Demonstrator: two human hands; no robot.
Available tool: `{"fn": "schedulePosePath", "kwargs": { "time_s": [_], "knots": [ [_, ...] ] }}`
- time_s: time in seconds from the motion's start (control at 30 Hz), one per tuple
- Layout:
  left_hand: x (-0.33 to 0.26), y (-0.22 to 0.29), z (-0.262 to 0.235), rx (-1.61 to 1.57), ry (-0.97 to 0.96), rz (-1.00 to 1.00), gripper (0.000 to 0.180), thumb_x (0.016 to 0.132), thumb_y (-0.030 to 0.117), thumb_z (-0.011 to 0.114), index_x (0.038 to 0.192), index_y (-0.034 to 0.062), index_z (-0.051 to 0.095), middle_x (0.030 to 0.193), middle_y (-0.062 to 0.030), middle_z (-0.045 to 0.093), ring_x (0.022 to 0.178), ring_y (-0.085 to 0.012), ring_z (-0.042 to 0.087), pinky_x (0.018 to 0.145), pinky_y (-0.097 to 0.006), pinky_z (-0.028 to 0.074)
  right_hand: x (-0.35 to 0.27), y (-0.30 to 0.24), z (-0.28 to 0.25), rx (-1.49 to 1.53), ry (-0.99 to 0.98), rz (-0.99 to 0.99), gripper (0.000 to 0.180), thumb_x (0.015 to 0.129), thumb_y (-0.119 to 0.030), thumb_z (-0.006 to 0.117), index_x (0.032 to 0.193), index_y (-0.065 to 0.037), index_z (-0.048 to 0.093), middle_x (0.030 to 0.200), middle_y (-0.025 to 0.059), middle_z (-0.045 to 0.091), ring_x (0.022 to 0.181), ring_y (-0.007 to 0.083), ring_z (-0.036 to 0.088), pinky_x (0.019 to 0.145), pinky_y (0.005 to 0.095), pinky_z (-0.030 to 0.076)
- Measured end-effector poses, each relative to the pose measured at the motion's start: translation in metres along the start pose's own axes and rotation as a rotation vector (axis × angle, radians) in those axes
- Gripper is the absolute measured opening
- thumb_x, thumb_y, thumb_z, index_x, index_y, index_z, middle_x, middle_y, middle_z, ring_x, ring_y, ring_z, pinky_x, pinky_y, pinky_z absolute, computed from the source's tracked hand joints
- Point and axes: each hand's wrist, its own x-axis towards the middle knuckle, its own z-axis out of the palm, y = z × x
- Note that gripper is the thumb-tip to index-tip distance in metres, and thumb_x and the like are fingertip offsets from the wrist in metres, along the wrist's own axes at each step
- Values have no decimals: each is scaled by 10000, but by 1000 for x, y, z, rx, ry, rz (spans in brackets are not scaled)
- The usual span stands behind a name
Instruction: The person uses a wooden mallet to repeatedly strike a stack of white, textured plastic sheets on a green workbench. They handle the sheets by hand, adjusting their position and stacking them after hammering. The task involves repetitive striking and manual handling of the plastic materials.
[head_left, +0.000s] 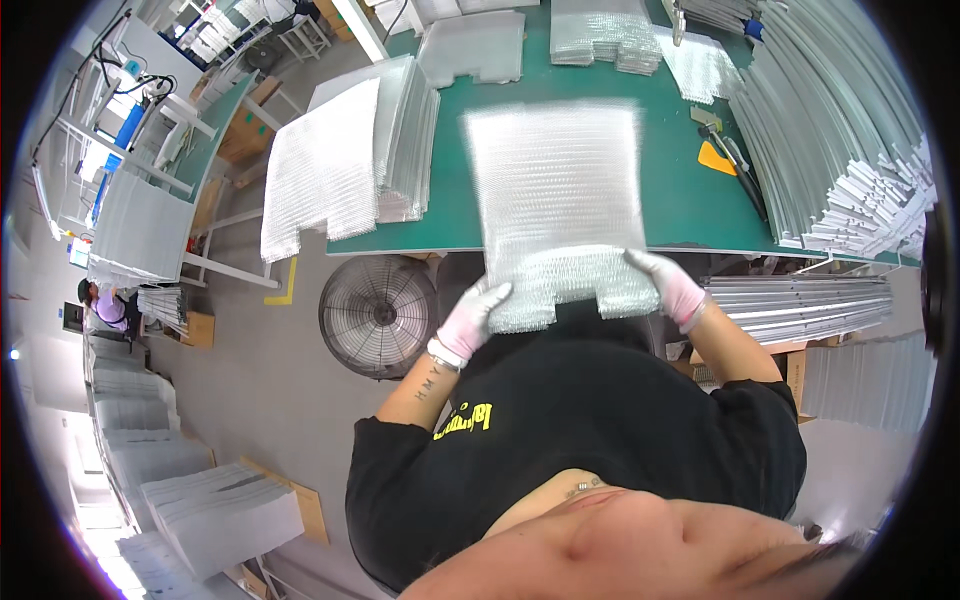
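A silvery, finely textured sheet (558, 185) with a notch in its near edge spans the space between my hands, partly over the table edge. Its far part is slightly blurred, and the near part bends toward my body. My left hand (474, 316), in a white and pink glove, is closed on the near left edge. At the near right edge, my right hand (672, 288), gloved the same way, grips the sheet with the thumb on top. The fingers beneath are hidden.
The green table (455, 215) bears a stack of similar sheets (405, 150) at left and more sheets (605, 38) at the back. Black-handled tools (745, 180) lie beside an orange piece (714, 158). Long strips (840, 130) crowd the right. A round fan (380, 312) stands below left.
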Motion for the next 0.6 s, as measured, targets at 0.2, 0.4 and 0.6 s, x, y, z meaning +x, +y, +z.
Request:
{"fn": "schedulePosePath", "kwargs": {
  "time_s": [0.2, 0.4, 0.6],
  "knots": [
    [4, 45, 3, 204, -145, 181, 667, 934, 198, 750, 1475, -25, 432, 1381, -97, 608, 1255, -186, 586, 1110, -356, 435, -12, -45, 36, -403, -137, -294, 499, 958, -242, 688, 1358, 26, 557, 1248, 85, 668, 1128, 147, 632, 1005, 311, 498],
    [44, 125, 24, 434, -32, 483, 509, 878, -6, 710, 1367, -25, 568, 1283, -87, 652, 1134, -161, 616, 1010, -307, 483, 3, -143, 81, -864, -214, -644, 488, 880, -151, 754, 1317, 26, 628, 1242, 82, 698, 1135, 152, 627, 1039, 323, 465],
    [36, 106, 38, 1220, 97, 767, 564, 1015, 243, 623, 1492, 2, 441, 1412, -170, 573, 1257, -257, 567, 1113, -383, 429, 37, -194, 84, -1509, -180, -1423, 234, 872, -159, 662, 1086, -72, 698, 1156, 74, 688, 1141, 268, 630, 988, 365, 496]
  ]
}}
